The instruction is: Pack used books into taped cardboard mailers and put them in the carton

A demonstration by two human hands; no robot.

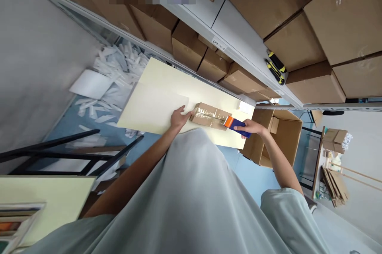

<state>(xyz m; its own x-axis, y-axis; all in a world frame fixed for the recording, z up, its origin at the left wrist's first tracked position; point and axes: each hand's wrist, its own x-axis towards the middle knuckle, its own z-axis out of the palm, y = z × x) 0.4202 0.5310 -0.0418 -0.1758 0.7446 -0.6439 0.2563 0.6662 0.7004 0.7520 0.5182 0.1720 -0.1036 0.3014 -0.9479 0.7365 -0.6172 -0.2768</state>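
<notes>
A small, long cardboard box (210, 115) lies on the pale yellow tabletop (170, 77), with shiny clear tape along its top. My left hand (179, 118) is at the box's left end, fingers spread and the thumb against or very near the cardboard. In my right hand (251, 126) is a blue and orange tape dispenser (234, 123), its orange head at the right end of the box. My right fingers wrap round the blue body. A pale sheet (161, 106) lies on the table left of the box.
Behind the table, shelves hold several cardboard boxes (191, 45) and yellow-black utility knives (275, 67). An open carton (280, 138) stands to the right. White scraps (119, 63) cover the floor at left, near a black metal frame (74, 154).
</notes>
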